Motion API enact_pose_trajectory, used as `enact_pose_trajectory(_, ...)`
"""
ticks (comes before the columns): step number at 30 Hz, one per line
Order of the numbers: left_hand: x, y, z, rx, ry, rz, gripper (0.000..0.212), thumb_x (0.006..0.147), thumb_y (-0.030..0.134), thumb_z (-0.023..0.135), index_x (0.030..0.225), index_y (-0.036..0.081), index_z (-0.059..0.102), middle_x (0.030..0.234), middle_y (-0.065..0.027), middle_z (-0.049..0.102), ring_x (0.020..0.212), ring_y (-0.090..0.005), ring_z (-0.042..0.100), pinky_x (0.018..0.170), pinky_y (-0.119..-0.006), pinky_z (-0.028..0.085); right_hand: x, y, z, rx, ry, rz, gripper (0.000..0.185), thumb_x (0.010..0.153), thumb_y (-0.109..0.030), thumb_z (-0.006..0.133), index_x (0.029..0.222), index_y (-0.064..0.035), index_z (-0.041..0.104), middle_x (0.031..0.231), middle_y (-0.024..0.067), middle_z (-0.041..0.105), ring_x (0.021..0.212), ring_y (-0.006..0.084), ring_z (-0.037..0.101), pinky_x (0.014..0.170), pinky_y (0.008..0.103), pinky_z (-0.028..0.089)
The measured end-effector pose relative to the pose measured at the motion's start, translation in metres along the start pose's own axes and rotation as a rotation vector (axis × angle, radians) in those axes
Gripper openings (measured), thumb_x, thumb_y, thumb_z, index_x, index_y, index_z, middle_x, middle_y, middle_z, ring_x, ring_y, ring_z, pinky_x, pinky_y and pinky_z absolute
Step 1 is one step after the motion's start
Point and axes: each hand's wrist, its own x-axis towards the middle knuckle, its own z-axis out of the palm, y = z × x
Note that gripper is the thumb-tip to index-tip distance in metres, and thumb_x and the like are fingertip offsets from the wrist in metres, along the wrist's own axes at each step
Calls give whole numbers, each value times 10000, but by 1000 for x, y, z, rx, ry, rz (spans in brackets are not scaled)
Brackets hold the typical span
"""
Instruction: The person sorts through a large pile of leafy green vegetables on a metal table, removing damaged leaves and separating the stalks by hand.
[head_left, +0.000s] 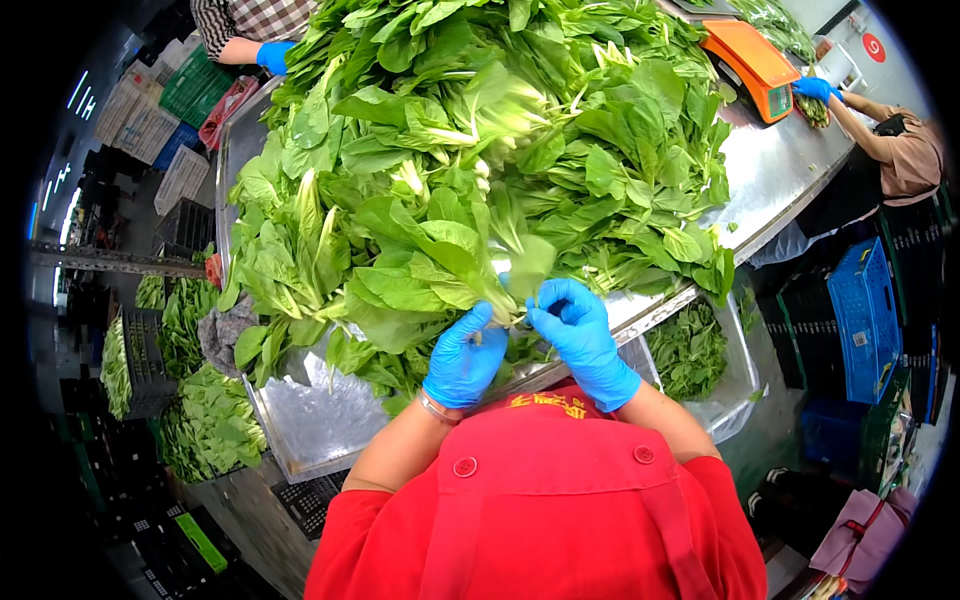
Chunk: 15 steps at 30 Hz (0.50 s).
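Blue gloves cover both hands. My left hand (466, 358) is closed around the stem end of a leafy green vegetable bunch (420, 277), whose broad leaves spread up and to the left. Just right of it, my right hand (571, 330) pinches a single leaf (534, 264) near the bunch's stems; the leaf is blurred. Beyond both hands, a large heap of leafy greens (630, 150) with pale stems covers much of the metal table (322, 412). Some of my fingertips are hidden by the stems and leaves.
An orange scale (754, 64) stands at the table's far right, beside a co-worker's gloved hands (816, 90). Another co-worker's gloved hand (276, 57) touches the heap at upper left. A lined bin of greens (686, 352) stands below the near edge; crates of greens (142, 360) stand left.
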Motion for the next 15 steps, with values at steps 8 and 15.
enact_pose_trajectory(8,0,-6,-3,272,-66,-74,439,889,153,496,1287,22,367,1197,-111,489,1129,-198,459,994,-324,335,-13,-17,-8,-690,-142,-467,183,717,-42,660,861,-75,551,868,108,589,713,257,599,651,313,485)
enact_pose_trajectory(15,5,-15,-35,950,-229,54,420,877,150,517,1260,23,400,1243,-127,464,1141,-233,458,998,-369,345,-29,-33,-29,-808,87,-574,167,687,20,632,821,-55,566,778,113,590,674,269,591,618,316,484)
